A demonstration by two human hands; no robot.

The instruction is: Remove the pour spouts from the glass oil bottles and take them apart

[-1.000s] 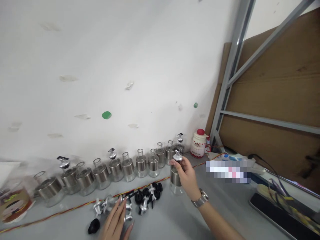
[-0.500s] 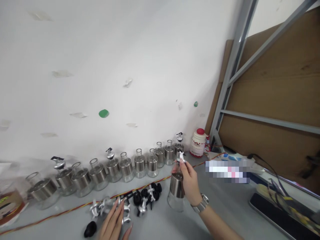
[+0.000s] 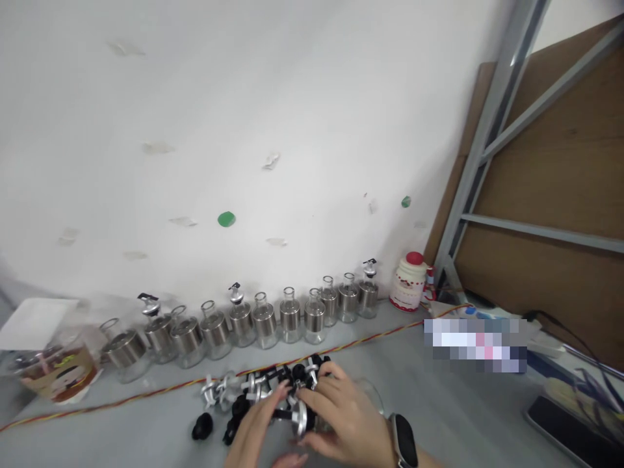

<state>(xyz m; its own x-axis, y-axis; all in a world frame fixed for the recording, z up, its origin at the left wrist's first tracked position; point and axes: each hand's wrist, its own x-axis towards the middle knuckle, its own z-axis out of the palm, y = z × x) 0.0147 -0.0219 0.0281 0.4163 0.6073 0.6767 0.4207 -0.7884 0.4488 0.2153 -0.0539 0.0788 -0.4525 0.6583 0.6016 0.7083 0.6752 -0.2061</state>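
- On the near side of the red-and-yellow cord [image 3: 195,381], the person's left hand [image 3: 251,434] reaches in low; its thumb and fingers stand apart around the spout end of a stopper, and from where I am I can't tell whether they press on it.
- Just beside it, also nearer than the cord, the right hand [image 3: 353,419] is curled firmly round a glass bottle [image 3: 373,395], with a watch [image 3: 405,441] on that wrist.
- That bottle is tipped well over on the near side of the cord, mouth toward the left hand, base showing past the right knuckles; the silver stopper [image 3: 303,419] sits at its mouth.
- A black knob [image 3: 202,427] lies nearer than the cord, left of the hands.
- Between the hands and the cord spreads a heap of loose stoppers [image 3: 258,392], silver and black, partly hidden by the fingers.
- Past the cord's left stretch sits a tub [image 3: 73,377] with a picture on its label.
- Along the cord's far side stands a row of upright bottles [image 3: 290,315] with metal bands; three wear stoppers.
- Beyond the cord's right stretch is a cream jar [image 3: 408,286] with a red top.
- Behind the cord and everything along it rises a white wall [image 3: 302,97].
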